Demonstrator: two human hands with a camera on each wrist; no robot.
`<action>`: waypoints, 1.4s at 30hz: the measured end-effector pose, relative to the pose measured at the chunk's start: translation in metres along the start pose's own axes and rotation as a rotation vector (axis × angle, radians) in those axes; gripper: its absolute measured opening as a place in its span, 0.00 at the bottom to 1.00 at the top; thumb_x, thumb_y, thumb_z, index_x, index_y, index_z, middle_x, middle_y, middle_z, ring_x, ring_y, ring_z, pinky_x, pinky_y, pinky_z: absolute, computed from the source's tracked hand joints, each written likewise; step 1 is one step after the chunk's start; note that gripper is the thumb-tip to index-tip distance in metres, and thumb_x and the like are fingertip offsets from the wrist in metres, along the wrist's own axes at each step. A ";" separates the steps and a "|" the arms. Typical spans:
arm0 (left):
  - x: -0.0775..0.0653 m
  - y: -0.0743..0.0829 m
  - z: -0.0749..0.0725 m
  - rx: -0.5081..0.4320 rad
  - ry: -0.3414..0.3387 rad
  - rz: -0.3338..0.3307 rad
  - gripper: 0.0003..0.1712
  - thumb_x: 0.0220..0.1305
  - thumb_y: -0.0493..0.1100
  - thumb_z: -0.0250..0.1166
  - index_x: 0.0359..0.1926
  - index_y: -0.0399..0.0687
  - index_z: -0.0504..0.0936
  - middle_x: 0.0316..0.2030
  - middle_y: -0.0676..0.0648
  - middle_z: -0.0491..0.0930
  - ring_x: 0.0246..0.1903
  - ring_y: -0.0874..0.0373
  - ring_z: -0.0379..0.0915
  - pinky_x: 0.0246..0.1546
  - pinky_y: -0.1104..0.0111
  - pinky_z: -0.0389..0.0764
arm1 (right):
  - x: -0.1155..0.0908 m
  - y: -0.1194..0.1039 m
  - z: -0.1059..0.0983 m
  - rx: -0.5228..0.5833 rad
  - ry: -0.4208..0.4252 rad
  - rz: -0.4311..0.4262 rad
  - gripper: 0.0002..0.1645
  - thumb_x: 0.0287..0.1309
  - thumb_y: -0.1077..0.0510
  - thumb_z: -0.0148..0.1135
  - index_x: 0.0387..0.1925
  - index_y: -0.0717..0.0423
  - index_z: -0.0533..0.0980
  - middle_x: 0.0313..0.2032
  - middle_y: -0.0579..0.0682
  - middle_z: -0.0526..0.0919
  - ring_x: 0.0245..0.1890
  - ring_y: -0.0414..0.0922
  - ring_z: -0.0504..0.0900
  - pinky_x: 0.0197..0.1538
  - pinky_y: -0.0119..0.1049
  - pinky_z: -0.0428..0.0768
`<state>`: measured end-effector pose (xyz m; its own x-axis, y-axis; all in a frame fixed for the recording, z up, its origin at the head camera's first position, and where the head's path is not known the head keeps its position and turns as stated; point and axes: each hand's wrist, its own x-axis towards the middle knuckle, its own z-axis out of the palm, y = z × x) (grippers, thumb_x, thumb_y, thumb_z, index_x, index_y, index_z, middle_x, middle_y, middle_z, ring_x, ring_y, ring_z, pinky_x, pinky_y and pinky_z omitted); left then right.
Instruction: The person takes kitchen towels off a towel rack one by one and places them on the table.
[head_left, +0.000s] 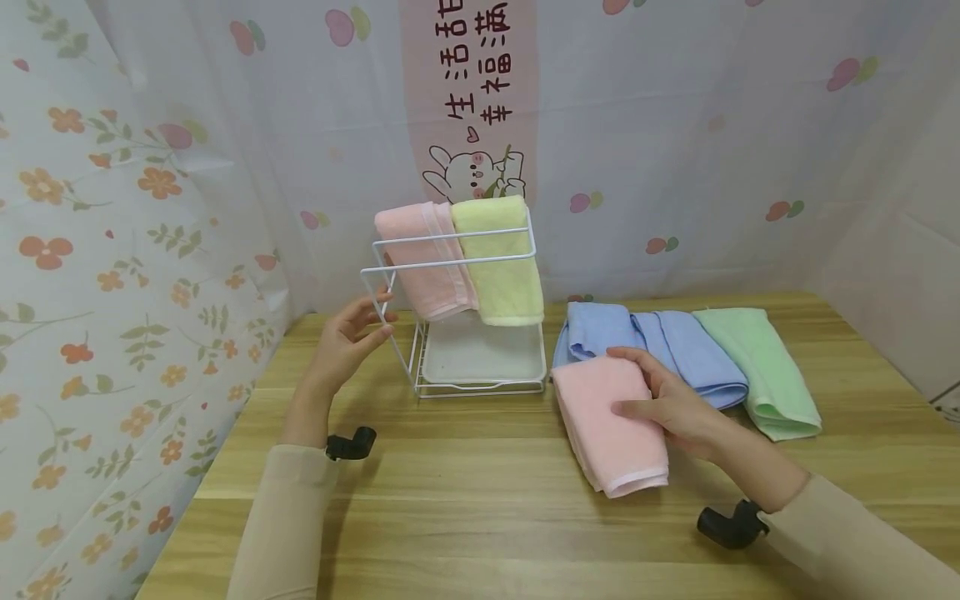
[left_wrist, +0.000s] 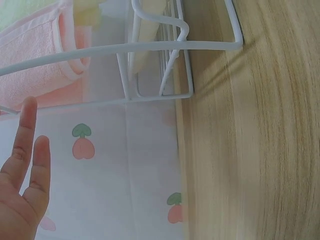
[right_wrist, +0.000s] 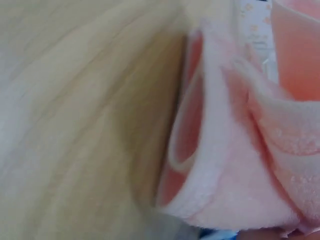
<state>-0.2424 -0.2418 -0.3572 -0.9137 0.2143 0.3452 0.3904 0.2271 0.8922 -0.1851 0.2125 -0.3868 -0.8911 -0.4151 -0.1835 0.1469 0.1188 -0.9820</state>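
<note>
Left fingers (head_left: pixel 363 307) touch a rack (head_left: pixel 442 263) holding two towels (head_left: pixel 510 292).

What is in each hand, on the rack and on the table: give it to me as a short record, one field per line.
Left hand: holds a side upright of the white wire rack
Right hand: grips a folded pink towel
Hung on rack: second pink towel, yellow towel to its right
Rack base: white tray
Right of rack: folded blue towelling, number of pieces unclear; green towel beyond
Surface: wooden table
</note>
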 end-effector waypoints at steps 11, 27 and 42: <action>0.001 0.000 0.001 -0.013 -0.001 0.018 0.25 0.67 0.33 0.62 0.64 0.52 0.74 0.75 0.45 0.60 0.56 0.49 0.75 0.54 0.74 0.80 | 0.006 0.012 -0.003 -0.059 0.023 0.030 0.50 0.61 0.63 0.65 0.75 0.48 0.48 0.67 0.66 0.54 0.55 0.52 0.70 0.45 0.45 0.85; 0.001 0.001 0.003 -0.021 0.006 0.017 0.25 0.67 0.32 0.62 0.61 0.59 0.76 0.75 0.45 0.61 0.51 0.65 0.76 0.54 0.74 0.80 | 0.004 0.022 -0.001 -0.488 0.177 -0.064 0.47 0.58 0.61 0.68 0.71 0.62 0.52 0.69 0.70 0.59 0.65 0.64 0.63 0.64 0.56 0.70; -0.001 0.000 0.001 -0.005 0.005 0.025 0.25 0.67 0.32 0.62 0.62 0.56 0.75 0.74 0.44 0.61 0.52 0.60 0.77 0.53 0.75 0.80 | -0.012 0.013 -0.003 -0.873 0.067 -0.060 0.47 0.61 0.43 0.66 0.67 0.64 0.54 0.57 0.75 0.74 0.53 0.61 0.78 0.55 0.60 0.77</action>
<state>-0.2419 -0.2410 -0.3582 -0.9040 0.2156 0.3691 0.4129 0.2165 0.8847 -0.1736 0.2216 -0.3972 -0.9140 -0.3925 -0.1029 -0.2576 0.7573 -0.6001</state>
